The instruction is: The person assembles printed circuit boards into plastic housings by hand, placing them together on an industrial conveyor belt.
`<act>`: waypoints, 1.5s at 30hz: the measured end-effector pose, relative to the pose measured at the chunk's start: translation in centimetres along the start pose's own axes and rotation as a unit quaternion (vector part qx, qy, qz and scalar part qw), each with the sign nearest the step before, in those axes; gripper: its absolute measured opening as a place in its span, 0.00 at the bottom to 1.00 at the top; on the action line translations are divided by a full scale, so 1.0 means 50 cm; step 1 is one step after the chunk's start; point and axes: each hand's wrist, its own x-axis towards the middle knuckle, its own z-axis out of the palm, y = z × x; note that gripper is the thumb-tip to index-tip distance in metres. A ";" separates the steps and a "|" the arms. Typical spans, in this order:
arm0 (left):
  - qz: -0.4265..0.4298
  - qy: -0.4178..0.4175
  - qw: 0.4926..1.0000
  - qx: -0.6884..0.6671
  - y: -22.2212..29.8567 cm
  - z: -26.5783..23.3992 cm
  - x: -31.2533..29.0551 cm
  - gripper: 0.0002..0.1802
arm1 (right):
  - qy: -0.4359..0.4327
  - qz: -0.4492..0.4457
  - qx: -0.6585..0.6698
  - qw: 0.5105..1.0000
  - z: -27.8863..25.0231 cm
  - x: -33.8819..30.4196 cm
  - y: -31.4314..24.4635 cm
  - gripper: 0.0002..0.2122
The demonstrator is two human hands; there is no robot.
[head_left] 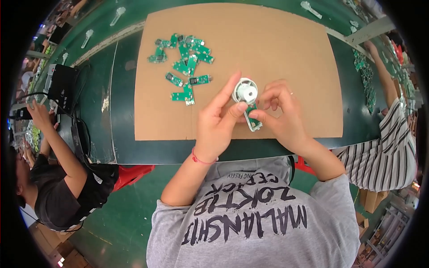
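My left hand [218, 121] grips a white plastic housing [240, 85] with a round, hollow head and a narrow handle, held above the cardboard with the handle toward me. In the handle sits a slim green circuit board [255, 122]. My right hand [287, 117] meets the handle from the right, its thumb pressed against the board and its fingers curled; the fingertips' exact contact is partly hidden. Beyond my left hand, several loose green circuit boards [181, 67] lie in an uneven pile.
A brown cardboard sheet [286, 44] covers the dark green table [123, 98]. Left of it stands a black box with cables [62, 87]. White handled parts [118, 16] lie past the far edge. More boards [365, 80] line the right side. Co-workers' arms [62, 147] show on both sides.
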 end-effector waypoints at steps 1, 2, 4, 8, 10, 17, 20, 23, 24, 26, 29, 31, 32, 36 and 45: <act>-0.002 -0.005 1.000 0.012 -0.004 -0.002 -0.005 0.26 | 0.053 -0.013 0.006 0.998 0.010 -0.003 0.009 0.15; -0.001 -0.006 1.000 0.006 -0.004 -0.002 -0.004 0.26 | 0.026 0.003 -0.005 1.000 0.010 -0.002 0.015 0.19; 0.014 0.002 1.000 0.020 -0.012 -0.001 0.000 0.26 | -0.002 0.055 0.032 0.998 0.006 0.001 0.009 0.18; 0.099 0.023 0.992 0.068 -0.024 -0.003 0.009 0.25 | -0.062 0.212 0.242 0.945 0.020 0.007 0.010 0.13; 0.102 0.032 0.993 0.046 -0.011 0.004 0.005 0.25 | -0.097 0.223 0.249 0.938 0.017 0.017 0.001 0.12; 0.116 0.087 0.989 0.029 -0.032 0.024 0.036 0.30 | -0.137 0.131 0.060 0.980 0.019 0.040 -0.031 0.11; 0.137 0.095 0.982 0.087 -0.016 0.009 0.066 0.34 | -0.175 0.255 0.249 0.918 0.013 0.102 -0.018 0.13; 0.142 0.106 0.979 0.097 -0.005 -0.015 0.061 0.37 | -0.131 0.328 0.200 0.914 -0.013 0.212 0.041 0.13; 0.136 0.101 0.977 0.126 0.000 -0.022 0.053 0.37 | -0.110 0.319 0.167 0.927 -0.024 0.259 0.072 0.14; 0.117 0.090 0.979 0.140 -0.004 -0.032 0.043 0.34 | -0.103 0.300 0.076 0.945 -0.021 0.372 0.114 0.15; 0.087 0.058 0.988 0.110 0.003 -0.026 0.028 0.32 | -0.128 0.246 -0.095 0.956 0.036 0.557 0.146 0.19; 0.118 0.038 0.981 0.150 0.000 -0.023 0.019 0.31 | -0.142 0.191 -0.233 0.943 0.092 0.666 0.162 0.21; 0.120 0.026 0.979 0.165 -0.007 -0.017 0.018 0.30 | -0.147 0.180 -0.237 0.943 0.111 0.704 0.183 0.21; 0.098 0.000 0.983 0.154 -0.012 -0.011 0.033 0.30 | -0.101 0.151 -0.393 0.901 0.188 0.778 0.208 0.22; 0.063 -0.005 0.996 0.056 0.008 -0.024 0.028 0.28 | 0.349 -0.056 -0.579 0.734 -0.109 0.697 0.341 0.14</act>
